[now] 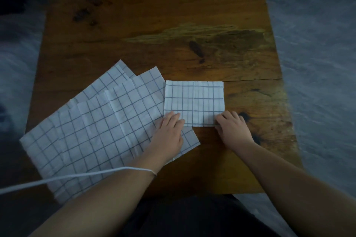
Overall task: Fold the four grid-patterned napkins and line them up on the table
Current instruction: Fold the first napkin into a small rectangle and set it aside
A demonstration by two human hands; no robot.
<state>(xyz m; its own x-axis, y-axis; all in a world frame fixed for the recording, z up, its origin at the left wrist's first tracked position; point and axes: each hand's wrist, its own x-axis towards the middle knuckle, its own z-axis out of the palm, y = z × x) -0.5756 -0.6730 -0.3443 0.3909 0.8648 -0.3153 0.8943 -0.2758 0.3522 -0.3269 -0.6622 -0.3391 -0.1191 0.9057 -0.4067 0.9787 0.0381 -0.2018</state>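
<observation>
Pressing the folded napkin (194, 102) onto the wooden surface (173, 34): left hand (169, 132) flat, fingers straight on its near-left corner; right hand (233, 129) fingers bent at the near-right corner, pinch unclear. Uneven pressure could skew the crease, and my left wrist might drag the unfolded pile (92, 127).

A folded napkin (194, 100), white with a dark grid, lies flat as a neat rectangle on the wooden table (173, 25). Its near-left corner overlaps a pile of unfolded napkins (92, 131) of the same pattern. These lie spread open, fanned askew over one another at the table's left.
</observation>
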